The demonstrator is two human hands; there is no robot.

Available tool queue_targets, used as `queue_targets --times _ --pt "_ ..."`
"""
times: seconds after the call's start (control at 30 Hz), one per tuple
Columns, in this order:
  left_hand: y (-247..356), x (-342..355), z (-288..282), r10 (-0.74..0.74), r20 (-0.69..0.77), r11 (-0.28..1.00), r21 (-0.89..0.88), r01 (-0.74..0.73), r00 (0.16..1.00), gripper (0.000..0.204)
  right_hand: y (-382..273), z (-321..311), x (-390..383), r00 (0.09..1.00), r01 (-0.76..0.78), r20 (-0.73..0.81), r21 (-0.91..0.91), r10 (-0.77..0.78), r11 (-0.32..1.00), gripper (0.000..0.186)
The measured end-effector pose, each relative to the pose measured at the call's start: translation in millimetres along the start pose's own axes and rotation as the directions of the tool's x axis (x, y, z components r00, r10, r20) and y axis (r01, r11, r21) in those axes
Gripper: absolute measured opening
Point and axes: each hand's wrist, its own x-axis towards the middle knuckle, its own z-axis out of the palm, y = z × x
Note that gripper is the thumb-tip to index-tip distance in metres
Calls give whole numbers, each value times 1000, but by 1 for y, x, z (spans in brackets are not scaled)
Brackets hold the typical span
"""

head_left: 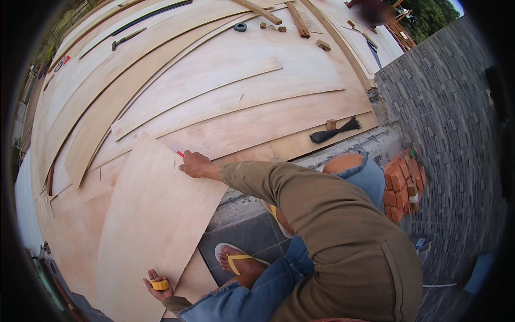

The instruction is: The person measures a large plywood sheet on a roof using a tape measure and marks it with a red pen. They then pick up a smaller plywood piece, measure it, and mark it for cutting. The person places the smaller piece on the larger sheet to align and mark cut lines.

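A loose plywood panel (142, 214) lies at an angle over larger sheets in front of me. At its near end, my left hand (159, 290) holds a yellow tape measure (159, 284) against the palm, fingertips showing past it. No drawn-out blade can be made out. Over the panel's right edge, my right hand (198, 165) is closed around a slim red tool (179, 153); whether it is a marker or a cutter I cannot tell. Its pale tip points away from me, to the left.
Narrow plywood strips (198, 94) cover the sheets beyond. A hammer (129, 38), a dark roll of tape (240, 27) and wood offcuts (298, 21) lie farther off. Black tie wire (335, 130) sits near the right edge. Stacked bricks (399, 185) stand by the grey wall (445, 118).
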Motion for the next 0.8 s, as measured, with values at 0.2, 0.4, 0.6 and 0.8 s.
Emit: queue_targets --times 0.2,0.4,0.6,0.8 --pt "3 -5 13 -276 -81 924 251 288 958 47 -8 -21 4 1000 23 -14 -79 -24 997 53" --pt "-14 -47 42 -294 -108 851 424 311 950 60 -3 -65 20 1000 -21 -20 -130 19 991 56" --pt "-49 -75 48 -413 -85 732 562 386 907 69 7 -92 26 999 -33 -40 -162 27 986 55" --pt "-82 -98 34 -439 -44 833 355 425 897 62 9 -100 32 998 -7 -55 -185 -3 983 58"
